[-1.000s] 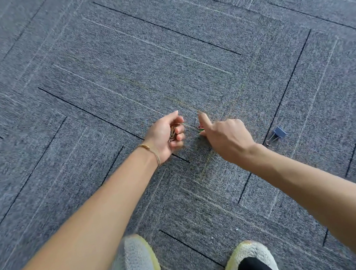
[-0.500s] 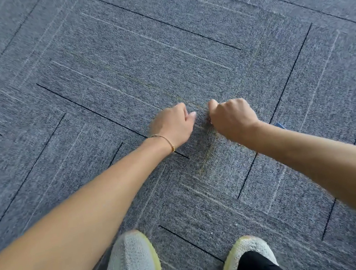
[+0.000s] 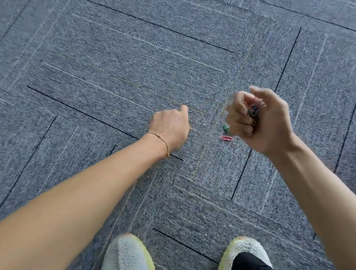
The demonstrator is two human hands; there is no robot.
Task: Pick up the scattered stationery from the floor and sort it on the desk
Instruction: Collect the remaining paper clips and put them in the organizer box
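Coloured paper clips (image 3: 253, 110) in right hand (image 3: 261, 120) grip; left hand (image 3: 171, 127) fisted, contents unseen.

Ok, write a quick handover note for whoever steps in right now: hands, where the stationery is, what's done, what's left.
Right hand: raised above the carpet, fingers curled round a small bunch of coloured paper clips.
Left hand: low over the carpet with fingers curled; whether it holds anything cannot be seen from here.
On the floor: a green paper clip, a pink paper clip and a small pale clip lie just left of the right hand.
Done: some clips gathered.
Left: pick up those three, check for more, then sort everything on the desk, which is not in view.
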